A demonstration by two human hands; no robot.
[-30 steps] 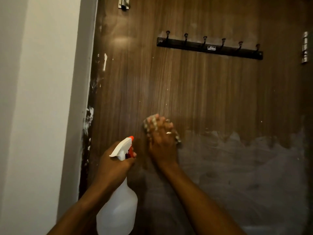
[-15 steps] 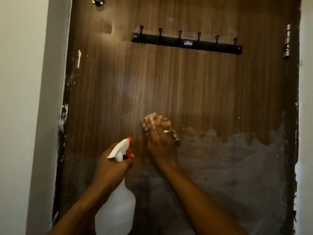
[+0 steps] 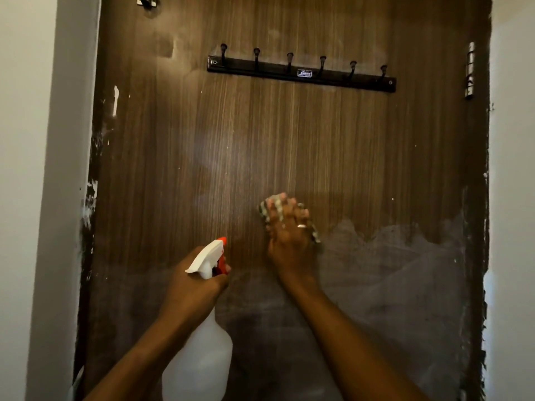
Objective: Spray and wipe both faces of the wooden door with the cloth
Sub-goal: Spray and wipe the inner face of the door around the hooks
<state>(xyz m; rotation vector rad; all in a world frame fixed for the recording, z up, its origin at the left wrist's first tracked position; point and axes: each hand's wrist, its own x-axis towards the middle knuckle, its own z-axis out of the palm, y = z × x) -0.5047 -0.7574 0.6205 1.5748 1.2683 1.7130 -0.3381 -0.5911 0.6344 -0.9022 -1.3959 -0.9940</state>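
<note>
Right hand (image 3: pixel 289 241) with cloth (image 3: pixel 264 211) slid rightward, now below hook rail (image 3: pixel 301 73) middle. Fingers spread, pressing cloth flat on wooden door (image 3: pixel 347 154) for scrubbing. Left hand (image 3: pixel 191 285), lower-left of rail, fingers wrapped round spray bottle (image 3: pixel 202 357) neck, nozzle doorward, likely ready for respray.

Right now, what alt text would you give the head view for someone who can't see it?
A right hand presses a patterned cloth against a wooden door, at the upper edge of a hazy grey patch across its lower part. The left hand grips a white spray bottle beside it; a black six-hook rail sits above.
</note>
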